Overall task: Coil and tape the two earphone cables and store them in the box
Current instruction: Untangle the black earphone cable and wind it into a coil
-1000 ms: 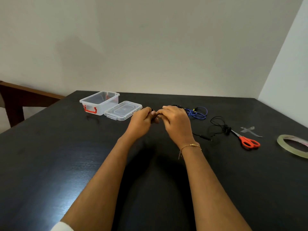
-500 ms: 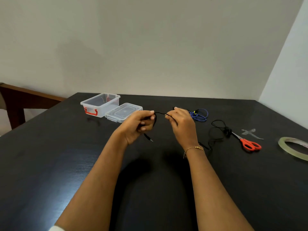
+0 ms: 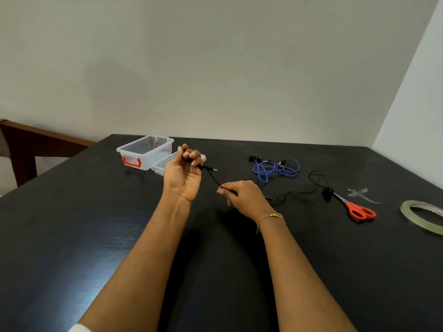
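The table (image 3: 72, 236) is filling the lower half of the frame, and the box (image 3: 146, 152) is sitting open at its upper left, with the lid (image 3: 165, 165) lying flat just beside it and partly hidden behind the left hand (image 3: 183, 174). That hand is raised palm-up, its fingers curling round the plug end of the black cable (image 3: 212, 177), with the metal tip poking out to the right. The right hand (image 3: 244, 196) is lower and to the right, pinching the same cable between thumb and fingertips. The short stretch between the two hands is running diagonally, from upper left down to lower right, and looks taut. From the right hand the slack is trailing rightward along the table to a loose loop and its earbuds near the scissors (image 3: 357, 207); against the dark top parts of it are hard to follow. Judging by this, the right hand is the nearer one to feed slack for winding.

The blue cable (image 3: 275, 167) is lying tangled and untouched, right of centre. The tape roll (image 3: 407, 212) is being cut off by the right edge, and a cut strip (image 3: 359, 193) is lying just beyond the scissors.
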Available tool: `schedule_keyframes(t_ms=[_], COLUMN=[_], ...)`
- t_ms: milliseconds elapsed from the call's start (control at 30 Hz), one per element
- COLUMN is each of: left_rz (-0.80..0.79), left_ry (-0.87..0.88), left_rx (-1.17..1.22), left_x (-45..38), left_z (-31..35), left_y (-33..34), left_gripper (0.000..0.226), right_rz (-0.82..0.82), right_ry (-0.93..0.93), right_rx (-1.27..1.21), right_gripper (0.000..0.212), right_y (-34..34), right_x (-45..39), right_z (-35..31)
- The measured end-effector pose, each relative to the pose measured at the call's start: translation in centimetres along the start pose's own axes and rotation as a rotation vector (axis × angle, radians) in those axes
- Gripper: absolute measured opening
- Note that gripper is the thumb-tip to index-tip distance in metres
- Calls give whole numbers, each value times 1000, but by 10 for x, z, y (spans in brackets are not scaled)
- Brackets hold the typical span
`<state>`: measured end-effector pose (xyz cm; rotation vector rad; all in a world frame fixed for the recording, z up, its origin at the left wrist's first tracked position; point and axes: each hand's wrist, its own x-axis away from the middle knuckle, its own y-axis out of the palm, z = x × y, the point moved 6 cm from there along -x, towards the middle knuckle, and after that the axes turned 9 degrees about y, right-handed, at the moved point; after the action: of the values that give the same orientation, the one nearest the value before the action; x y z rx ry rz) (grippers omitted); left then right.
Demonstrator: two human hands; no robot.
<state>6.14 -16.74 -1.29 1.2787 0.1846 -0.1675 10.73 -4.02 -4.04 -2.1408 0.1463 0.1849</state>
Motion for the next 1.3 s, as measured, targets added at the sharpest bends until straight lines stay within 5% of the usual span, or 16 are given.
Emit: schedule_keyframes(t_ms=[167, 367, 500, 667, 867, 1100, 1300], left_rz=[110, -329, -512, -555, -511, -389, -154], left_ry=[195, 453, 294, -58, -308, -384, -231], left_rx=[-250, -1293, -1580, -1528, -1193, -649, -240], left_x=[1, 9, 12, 26, 35, 31, 23], left_z=[6, -2, -21, -33, -33, -29, -20], left_y=[-5, 10, 4, 9, 12, 15, 17], left_gripper=[25, 22, 16, 25, 34, 27, 30], right_rz=[-131, 128, 350, 571, 607, 416, 128], right_ry=[-75, -249, -295, -288, -233, -95, -20], right_rx=[4, 49, -5, -108, -260, -322, -264], right_gripper=[27, 27, 18, 6, 8, 17, 29], right_y=[2, -17, -38, -60, -67, -44, -8], right_x=[5, 9, 9, 17, 13, 0, -5], right_z=[-22, -33, -28, -17, -2, 8, 2])
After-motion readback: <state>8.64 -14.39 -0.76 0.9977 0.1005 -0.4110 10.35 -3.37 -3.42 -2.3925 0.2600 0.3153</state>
